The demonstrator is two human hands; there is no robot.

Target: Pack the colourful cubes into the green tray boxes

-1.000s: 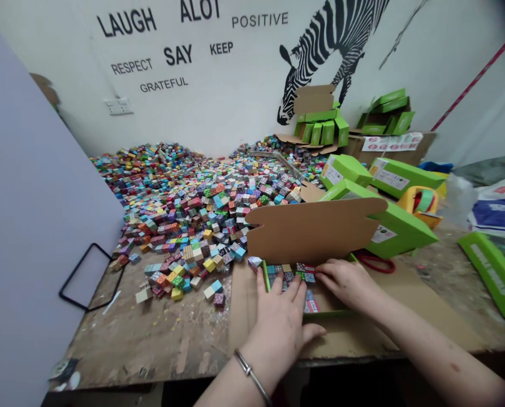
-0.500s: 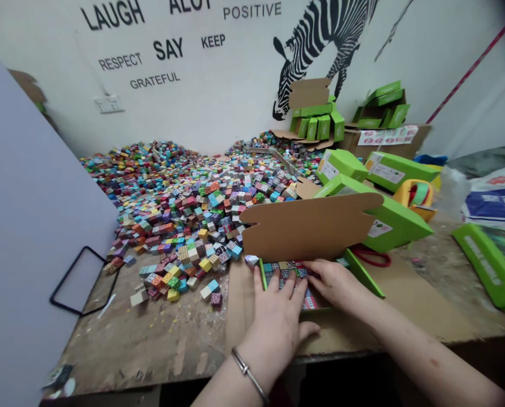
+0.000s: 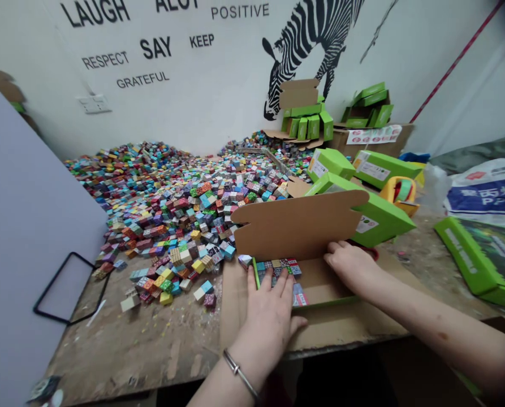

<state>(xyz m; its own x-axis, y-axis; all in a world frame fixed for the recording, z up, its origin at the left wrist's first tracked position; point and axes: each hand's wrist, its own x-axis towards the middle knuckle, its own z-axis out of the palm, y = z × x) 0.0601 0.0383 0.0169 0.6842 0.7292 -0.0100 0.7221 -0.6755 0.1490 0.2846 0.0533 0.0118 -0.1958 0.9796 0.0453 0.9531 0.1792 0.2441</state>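
Note:
An open green-edged box [image 3: 315,277] with a raised brown cardboard flap [image 3: 298,223] lies on a cardboard sheet near the table's front edge. Small patterned blocks [image 3: 292,265] fill its left end, and brown cardboard shows in the middle. My left hand [image 3: 271,308] lies over those blocks with its fingers spread, a metal bangle on the wrist. At the right end of the box is my right hand [image 3: 349,265], its fingers curled together beside the base of the flap. What those fingers hold, if anything, is hidden.
A big heap of colourful blocks [image 3: 159,198] spreads behind and left of the box. Green boxes [image 3: 377,169], a yellow tape dispenser [image 3: 398,192] and a green box with a printed face [image 3: 481,260] stand to the right. A black frame [image 3: 40,294] leans at the left.
My right hand has moved right from the blocks to the box's right end, uncovering brown cardboard in between. My left hand stays on the blocks. The whole view has shifted slightly.

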